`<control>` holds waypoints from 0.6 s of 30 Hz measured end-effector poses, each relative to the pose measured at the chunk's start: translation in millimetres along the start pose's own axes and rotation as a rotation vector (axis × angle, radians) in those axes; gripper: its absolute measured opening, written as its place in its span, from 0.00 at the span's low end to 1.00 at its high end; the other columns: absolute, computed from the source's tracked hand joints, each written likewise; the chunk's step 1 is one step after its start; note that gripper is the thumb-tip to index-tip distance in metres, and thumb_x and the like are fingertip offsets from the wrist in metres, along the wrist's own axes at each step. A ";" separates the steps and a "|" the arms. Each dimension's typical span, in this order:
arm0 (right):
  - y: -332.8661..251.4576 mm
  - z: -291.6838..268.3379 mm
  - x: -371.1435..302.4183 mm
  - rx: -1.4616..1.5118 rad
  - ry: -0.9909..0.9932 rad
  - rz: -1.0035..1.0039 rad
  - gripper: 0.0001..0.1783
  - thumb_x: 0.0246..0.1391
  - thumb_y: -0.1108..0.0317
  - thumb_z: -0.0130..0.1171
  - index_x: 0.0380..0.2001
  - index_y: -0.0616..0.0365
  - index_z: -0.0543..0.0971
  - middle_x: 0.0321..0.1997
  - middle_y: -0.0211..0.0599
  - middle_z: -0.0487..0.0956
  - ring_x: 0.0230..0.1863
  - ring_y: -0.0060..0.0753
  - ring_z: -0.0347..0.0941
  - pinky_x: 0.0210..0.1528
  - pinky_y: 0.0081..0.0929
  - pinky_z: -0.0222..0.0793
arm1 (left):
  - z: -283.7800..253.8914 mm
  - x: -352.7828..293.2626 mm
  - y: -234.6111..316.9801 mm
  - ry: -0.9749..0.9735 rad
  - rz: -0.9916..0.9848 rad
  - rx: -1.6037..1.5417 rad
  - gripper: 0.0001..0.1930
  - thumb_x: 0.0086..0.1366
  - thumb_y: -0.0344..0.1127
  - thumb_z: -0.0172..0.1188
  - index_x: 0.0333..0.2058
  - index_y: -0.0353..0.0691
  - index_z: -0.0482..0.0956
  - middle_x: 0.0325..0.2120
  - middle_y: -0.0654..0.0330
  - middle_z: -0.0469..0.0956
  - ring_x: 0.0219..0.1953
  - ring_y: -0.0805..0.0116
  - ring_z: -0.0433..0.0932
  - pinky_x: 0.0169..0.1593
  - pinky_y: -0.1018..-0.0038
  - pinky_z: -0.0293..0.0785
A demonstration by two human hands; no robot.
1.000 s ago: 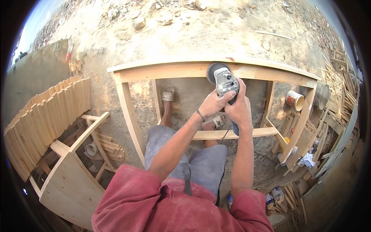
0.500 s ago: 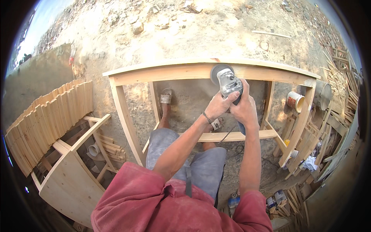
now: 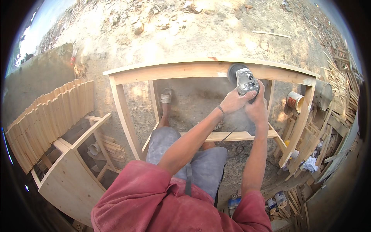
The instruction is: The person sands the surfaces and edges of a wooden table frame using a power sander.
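Observation:
Both my hands grip a dusty grey angle grinder (image 3: 246, 82) fitted with a round sanding disc (image 3: 233, 73). My left hand (image 3: 235, 101) is closed around the near side of its head, thumb on top. Around the body behind it wraps my right hand (image 3: 257, 110). The disc lies against the front rail of a pale wooden table frame (image 3: 174, 72), right of the rail's middle. Fine dust hangs below the tool and blurs its rear end. A dark cord (image 3: 228, 134) runs down from it past the lower crossbar (image 3: 216, 136).
On the left, a row of upright wooden slats (image 3: 54, 118) stands by another wooden frame with a curved board (image 3: 71, 185). A white bucket (image 3: 295, 102) and a metal drum lie beyond the table's right leg. Scrap wood (image 3: 344, 104) is heaped at the far right.
Both hands and the grinder have moved right along the front rail. A paler patch now shows on the rail where the disc was. More dust hangs under the tool.

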State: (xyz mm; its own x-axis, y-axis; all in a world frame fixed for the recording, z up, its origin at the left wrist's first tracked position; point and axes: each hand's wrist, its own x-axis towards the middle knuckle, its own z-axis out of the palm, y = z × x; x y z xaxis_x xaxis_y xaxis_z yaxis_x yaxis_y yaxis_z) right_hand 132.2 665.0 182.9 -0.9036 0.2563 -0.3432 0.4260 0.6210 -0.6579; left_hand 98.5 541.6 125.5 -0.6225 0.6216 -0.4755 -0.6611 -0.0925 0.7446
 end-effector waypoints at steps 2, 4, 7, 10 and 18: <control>5.6 -6.7 0.1 0.000 0.023 0.058 0.39 0.56 0.63 0.62 0.68 0.47 0.57 0.51 0.59 0.81 0.53 0.68 0.77 0.49 0.55 0.73 | 7.1 15.3 -10.9 0.032 0.088 0.111 0.32 0.69 0.58 0.61 0.60 0.38 0.73 0.47 0.58 0.80 0.47 0.73 0.80 0.45 0.72 0.80; 28.0 -7.2 -1.3 0.019 0.108 0.047 0.39 0.56 0.63 0.62 0.68 0.47 0.57 0.52 0.59 0.81 0.53 0.68 0.77 0.50 0.55 0.73 | 15.8 16.1 15.5 -0.057 -0.125 0.148 0.33 0.67 0.61 0.61 0.58 0.38 0.74 0.42 0.59 0.81 0.40 0.73 0.80 0.41 0.73 0.80; 29.2 -0.1 -3.8 0.047 0.194 0.028 0.38 0.57 0.62 0.61 0.68 0.47 0.57 0.53 0.60 0.80 0.54 0.68 0.77 0.51 0.55 0.73 | 10.7 20.7 22.4 -0.115 -0.220 0.213 0.35 0.65 0.65 0.61 0.55 0.39 0.75 0.35 0.60 0.82 0.30 0.74 0.79 0.33 0.74 0.78; 8.6 17.2 -14.8 0.040 0.219 0.070 0.38 0.58 0.61 0.61 0.68 0.48 0.57 0.53 0.61 0.80 0.54 0.69 0.77 0.51 0.56 0.73 | -8.3 15.0 20.0 -0.159 -0.240 0.283 0.35 0.65 0.64 0.63 0.56 0.39 0.75 0.37 0.58 0.82 0.33 0.73 0.81 0.35 0.74 0.80; -56.9 91.1 -33.0 0.029 0.050 0.026 0.39 0.55 0.56 0.61 0.66 0.51 0.56 0.43 0.65 0.82 0.45 0.72 0.79 0.44 0.60 0.75 | -88.1 -68.9 7.8 0.028 -0.157 0.043 0.35 0.68 0.61 0.61 0.59 0.36 0.73 0.48 0.57 0.79 0.46 0.71 0.80 0.46 0.71 0.81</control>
State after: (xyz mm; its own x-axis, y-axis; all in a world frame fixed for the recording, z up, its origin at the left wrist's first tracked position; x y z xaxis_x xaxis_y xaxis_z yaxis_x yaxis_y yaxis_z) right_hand 141.8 553.7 170.6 -0.8929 0.3098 -0.3268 0.4501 0.5919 -0.6686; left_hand 99.3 429.5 122.8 -0.5245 0.6037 -0.6004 -0.7334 0.0378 0.6787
